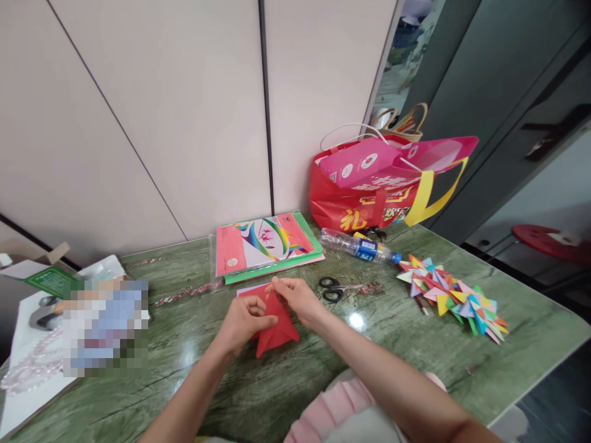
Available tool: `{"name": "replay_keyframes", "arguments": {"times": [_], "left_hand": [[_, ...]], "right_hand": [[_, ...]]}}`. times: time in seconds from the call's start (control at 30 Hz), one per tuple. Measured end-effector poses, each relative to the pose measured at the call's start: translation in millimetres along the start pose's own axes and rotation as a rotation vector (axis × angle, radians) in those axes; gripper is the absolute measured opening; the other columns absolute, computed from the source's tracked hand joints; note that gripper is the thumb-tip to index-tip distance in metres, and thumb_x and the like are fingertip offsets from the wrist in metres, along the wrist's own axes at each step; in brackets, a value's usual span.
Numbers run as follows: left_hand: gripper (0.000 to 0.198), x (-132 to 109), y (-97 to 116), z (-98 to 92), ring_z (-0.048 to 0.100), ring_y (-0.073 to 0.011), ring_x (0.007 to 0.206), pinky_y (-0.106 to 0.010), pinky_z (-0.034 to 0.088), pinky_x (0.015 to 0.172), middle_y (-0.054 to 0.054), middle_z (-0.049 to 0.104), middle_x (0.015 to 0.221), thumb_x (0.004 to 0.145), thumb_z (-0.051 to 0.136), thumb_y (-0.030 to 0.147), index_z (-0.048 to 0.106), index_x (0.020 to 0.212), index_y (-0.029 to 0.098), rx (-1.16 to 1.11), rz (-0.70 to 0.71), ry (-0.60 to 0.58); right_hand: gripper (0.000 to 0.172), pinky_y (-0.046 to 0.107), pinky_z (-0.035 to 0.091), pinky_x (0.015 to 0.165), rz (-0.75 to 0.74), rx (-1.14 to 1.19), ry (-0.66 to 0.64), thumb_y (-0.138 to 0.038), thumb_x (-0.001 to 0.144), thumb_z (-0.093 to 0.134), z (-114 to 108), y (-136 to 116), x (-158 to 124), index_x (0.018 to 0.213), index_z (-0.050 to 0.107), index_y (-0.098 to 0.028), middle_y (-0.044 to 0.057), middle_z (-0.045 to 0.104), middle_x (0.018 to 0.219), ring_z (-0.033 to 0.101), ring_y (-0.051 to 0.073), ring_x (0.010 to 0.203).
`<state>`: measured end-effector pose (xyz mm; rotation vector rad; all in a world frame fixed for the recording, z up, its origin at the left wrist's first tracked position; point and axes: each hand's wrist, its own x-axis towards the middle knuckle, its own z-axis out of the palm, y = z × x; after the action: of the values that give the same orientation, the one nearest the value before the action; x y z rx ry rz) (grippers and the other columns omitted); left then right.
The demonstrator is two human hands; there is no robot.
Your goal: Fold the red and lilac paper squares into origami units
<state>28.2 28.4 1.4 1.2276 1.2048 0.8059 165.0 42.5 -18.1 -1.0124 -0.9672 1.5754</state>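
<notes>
Two hands work one piece of red paper [279, 323], held near the middle of the bench [111, 412], towards its front edge. The left hand [244, 317] has its thumb on the paper's face with the other fingers curled behind, clamped on it; the right hand [295, 298] pinches the top point between thumb and forefinger. The step looks like folding, with the tip being shaped; a neat crease would call for a steady left grip while the right fingers press along the fold.

Just beyond, towards the back edge, lies a clear packet [249, 243] of coloured paper, on green sheets. Scissors [332, 292] lie right of the hands. Near the back right corner, a red shopping bag [332, 197] holds a pink bag [353, 163]; before it lies a plastic bottle [364, 247], capped, no liquid discernible. Folded paper stars [452, 295] run towards the right edge. At the left edge, a white board [21, 406] carries bead strings [30, 363] and an open carton [50, 282], contents unclear.
</notes>
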Motion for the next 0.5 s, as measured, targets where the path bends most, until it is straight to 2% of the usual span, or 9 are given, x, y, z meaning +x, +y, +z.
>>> {"name": "replay_keyframes", "arguments": {"times": [0.13,0.23,0.4,0.5], "left_hand": [[0.031,2,1,-8.4,0.04,-0.0045,0.038,-0.016,0.027,0.041,0.007,0.049,0.041,0.041,0.078,0.018,0.049,0.05,0.014,-0.082,-0.017,0.012],[0.028,2,2,-10.7,0.042,-0.0052,0.039,-0.016,0.029,0.041,0.006,0.051,0.042,0.042,0.077,0.019,0.051,0.051,0.014,-0.072,-0.009,0.006],[0.022,1,4,-4.9,0.039,-0.0044,0.036,-0.015,0.026,0.039,0.007,0.049,0.039,0.045,0.074,0.017,0.052,0.047,0.014,-0.004,0.061,0.028],[0.016,0,4,-0.5,0.046,-0.007,0.04,-0.017,0.032,0.041,0.003,0.056,0.044,0.047,0.072,0.016,0.056,0.047,0.013,0.04,0.118,0.081]], "right_hand": [[0.03,0.02,0.039,0.054,-0.098,-0.082,-0.071,-0.038,0.054,0.073,-4,-5,0,0.069,0.06,-0.015,-0.004,0.059,0.061,0.051,0.008,0.054],[0.034,0.021,0.041,0.058,-0.159,-0.116,-0.097,-0.027,0.049,0.077,-3,-5,-2,0.075,0.06,-0.016,-0.004,0.061,0.064,0.054,0.009,0.056],[0.023,0.023,0.039,0.053,-0.197,-0.163,-0.055,-0.034,0.057,0.072,4,1,-5,0.064,0.062,-0.015,-0.001,0.061,0.06,0.052,0.01,0.052],[0.023,0.022,0.039,0.052,-0.217,-0.139,-0.001,-0.037,0.058,0.07,7,3,-6,0.061,0.061,-0.016,-0.002,0.06,0.057,0.05,0.01,0.051]]}}
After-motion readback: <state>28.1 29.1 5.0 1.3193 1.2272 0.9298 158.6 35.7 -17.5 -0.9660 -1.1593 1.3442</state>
